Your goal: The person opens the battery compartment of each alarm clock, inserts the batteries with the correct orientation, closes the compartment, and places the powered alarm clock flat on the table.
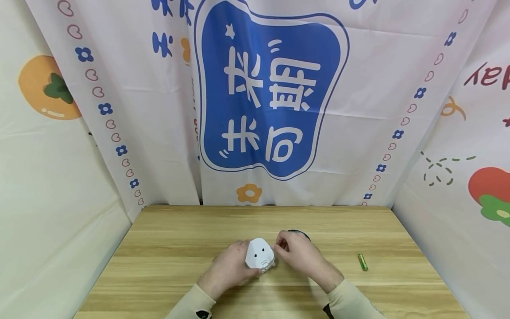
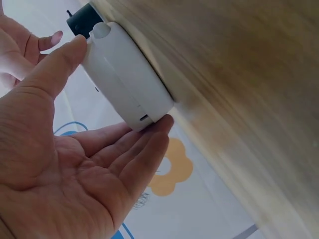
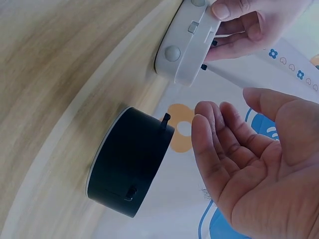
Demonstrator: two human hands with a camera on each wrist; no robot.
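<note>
My left hand (image 1: 231, 266) holds a white rounded-corner device (image 1: 260, 256) on the table, thumb at one side and fingers at the other. Two small black knobs stick out of its upward face. In the right wrist view, round white feet (image 3: 172, 54) and a small square catch show on its side wall. Just right of it, my right hand (image 1: 299, 252) hovers with loosely bent fingers and nothing between them. Partly hidden behind that hand in the head view is a black drum-shaped object (image 3: 132, 162) with small black pegs, lying on the tabletop.
A small green battery (image 1: 362, 262) lies on the wooden table (image 1: 167, 248), right of my right hand. Printed white cloth (image 1: 370, 88) hangs behind the table's back edge and along both sides.
</note>
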